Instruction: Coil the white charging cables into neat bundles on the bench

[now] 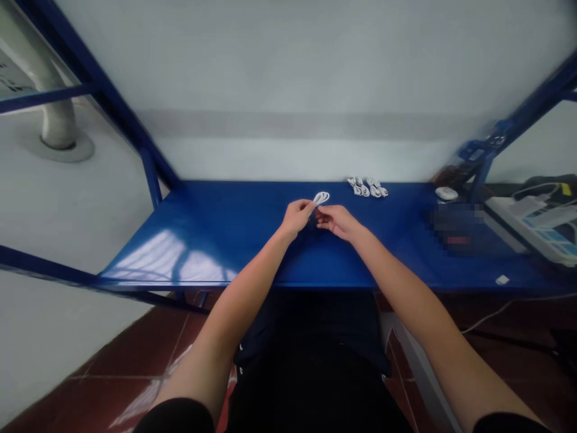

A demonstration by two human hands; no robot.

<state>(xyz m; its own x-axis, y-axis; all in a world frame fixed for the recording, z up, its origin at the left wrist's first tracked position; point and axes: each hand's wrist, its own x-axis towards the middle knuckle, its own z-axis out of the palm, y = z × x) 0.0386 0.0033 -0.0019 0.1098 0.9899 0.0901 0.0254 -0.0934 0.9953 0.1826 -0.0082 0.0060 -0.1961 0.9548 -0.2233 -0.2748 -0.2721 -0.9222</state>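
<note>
A white cable (321, 197), looped into a small coil, is held just above the blue tabletop (234, 222). My left hand (298, 216) is closed around the near end of the coil, so its loops stick out beyond the fingertips. Right beside it, my right hand (337, 221) has curled fingers, with thumb and forefinger pinched at the coil's lower end. What exactly lies between those right fingertips is small and partly hidden. Several white cables tied in bundles (367, 187) lie together at the back of the table, right of my hands.
At the right are a round white object (446, 193), a blurred dark patch (457, 228) and a white power strip (541, 225). A small white piece (502, 279) lies near the front edge. Blue metal frame posts (151, 174) flank the table; a wall stands behind.
</note>
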